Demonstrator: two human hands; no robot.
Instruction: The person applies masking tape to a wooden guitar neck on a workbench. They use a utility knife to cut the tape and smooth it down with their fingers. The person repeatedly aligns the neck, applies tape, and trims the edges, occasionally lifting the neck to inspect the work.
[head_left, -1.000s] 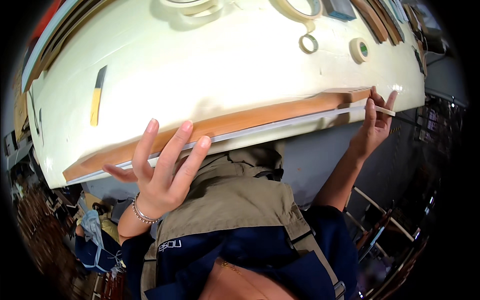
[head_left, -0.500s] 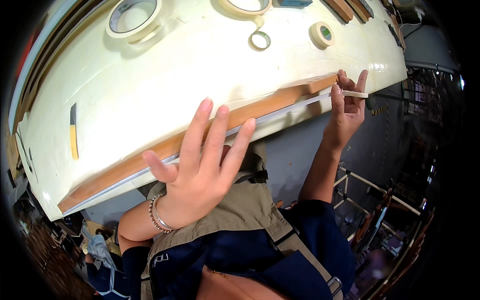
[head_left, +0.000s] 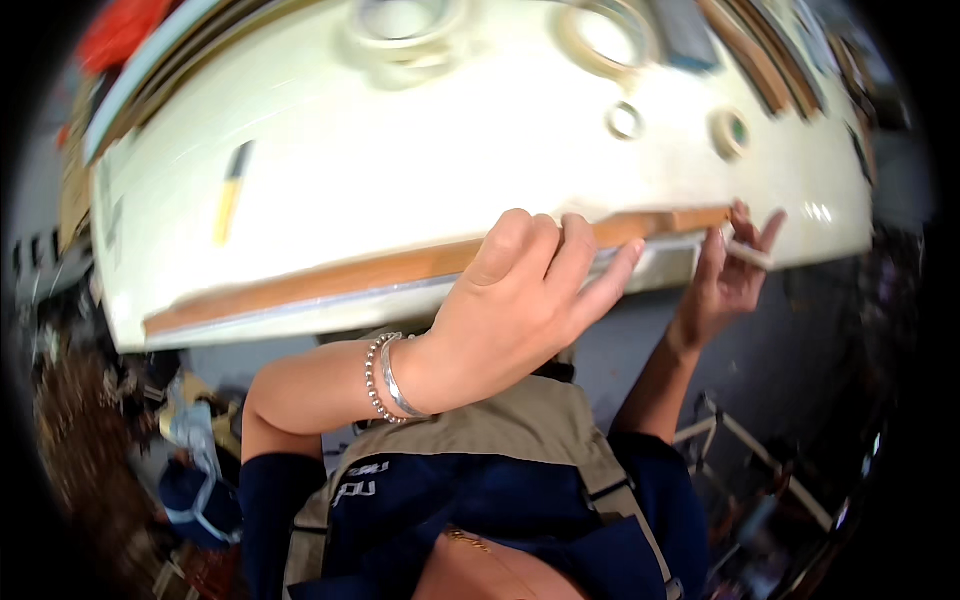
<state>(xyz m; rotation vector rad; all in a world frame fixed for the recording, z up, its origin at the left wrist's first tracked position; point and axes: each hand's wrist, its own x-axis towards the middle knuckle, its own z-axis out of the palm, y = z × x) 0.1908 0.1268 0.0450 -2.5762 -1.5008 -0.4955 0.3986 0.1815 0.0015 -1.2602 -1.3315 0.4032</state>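
A long brown wooden piece [head_left: 360, 268], shaped like a guitar neck, lies along the near edge of the white work surface [head_left: 340, 160]. A pale tape strip [head_left: 300, 304] follows its near side and stretches towards my right hand. My left hand [head_left: 520, 315] lies over the wood right of its middle, fingers bent and index finger stretched out beside the strip; the thumb is hidden. At the wood's right end my right hand [head_left: 722, 290] is closed around a narrow tape roll [head_left: 752, 256], seen edge-on, with some fingers raised.
Farther back lie a large tape roll [head_left: 400, 42], a tan roll [head_left: 573, 45], a small tape ring [head_left: 611, 122] and a green-centred roll [head_left: 733, 135]. A yellow and black tool [head_left: 231, 195] lies left. Wooden pieces [head_left: 750, 60] and a grey block [head_left: 687, 35] sit back right.
My left hand has slid right along the wood, and its spread fingers are now bent. My right hand still holds the tape roll. The whole view has shifted and turned.
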